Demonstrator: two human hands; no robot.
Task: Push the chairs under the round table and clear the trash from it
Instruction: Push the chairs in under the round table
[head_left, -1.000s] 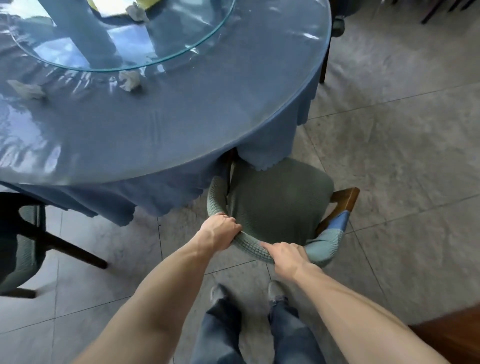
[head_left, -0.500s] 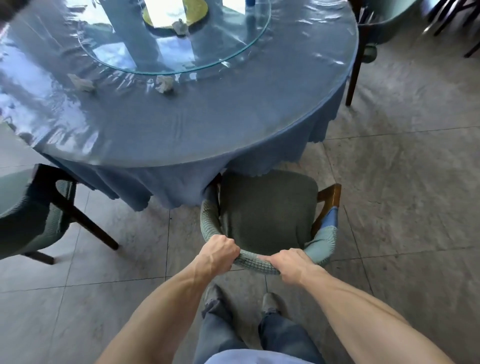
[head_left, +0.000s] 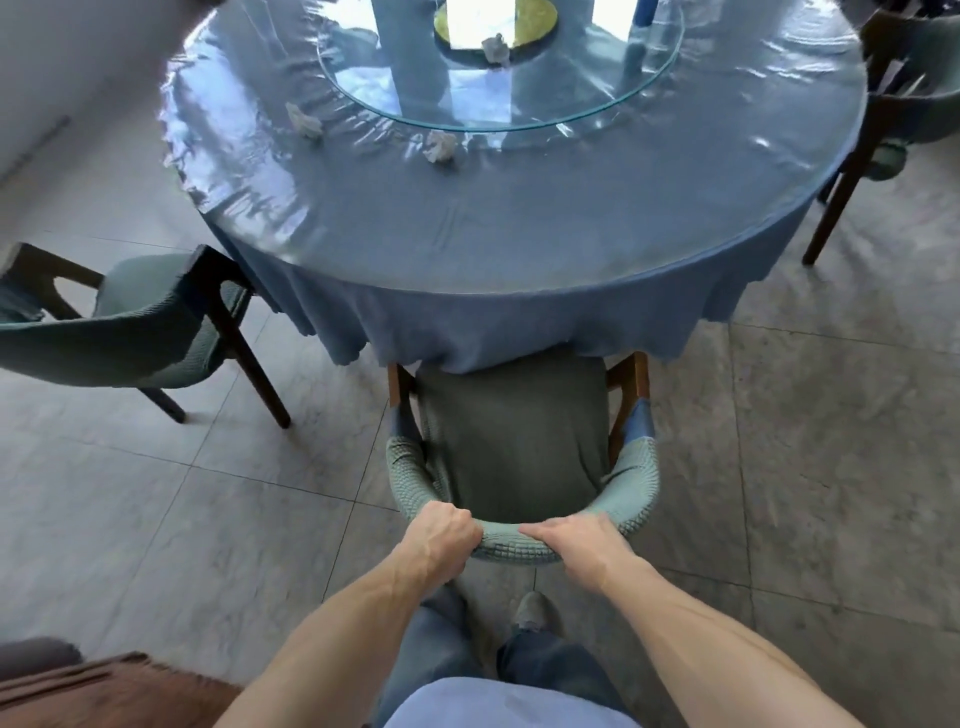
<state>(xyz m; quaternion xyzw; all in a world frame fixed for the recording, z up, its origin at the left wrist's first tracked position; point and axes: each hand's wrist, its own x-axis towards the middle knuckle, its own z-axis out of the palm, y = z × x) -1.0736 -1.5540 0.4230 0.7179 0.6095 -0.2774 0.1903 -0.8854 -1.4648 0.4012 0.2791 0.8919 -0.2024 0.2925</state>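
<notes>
Both of the person's hands are closed around the top of the curved backrest of the near chair (head_left: 511, 441): the left hand (head_left: 441, 535) wraps the rail in a fist from the left, and the right hand (head_left: 576, 540) clamps it just to the right, fingers over the padded edge. The chair stands squarely before the round table (head_left: 519, 218), the far edge of its seat tucked beneath the hanging blue tablecloth (head_left: 519, 322) while most of the seat and the whole backrest stand clear of it. The frame looks like solid wood, so the chair is judged fairly heavy and stiff; the knitted cover on the backrest is soft and may slide a little over the padding, which favours the firm two-handed hold at the top rail, symmetric about the middle so the chair goes in straight. The legs will likely drag on the tiled floor (head_left: 156, 493), and the cloth may bunch against the seat. A second chair (head_left: 130, 332) stands to the left, turned away and well apart from the table, and a third chair (head_left: 904, 104) at the far right. Three pieces of crumpled paper are yet to be cleared: left paper wad (head_left: 304, 120), middle paper wad (head_left: 439, 146) on the plastic-covered top, and far paper wad (head_left: 494, 48) on the glass turntable (head_left: 597, 98); all look light and easily pinched.
</notes>
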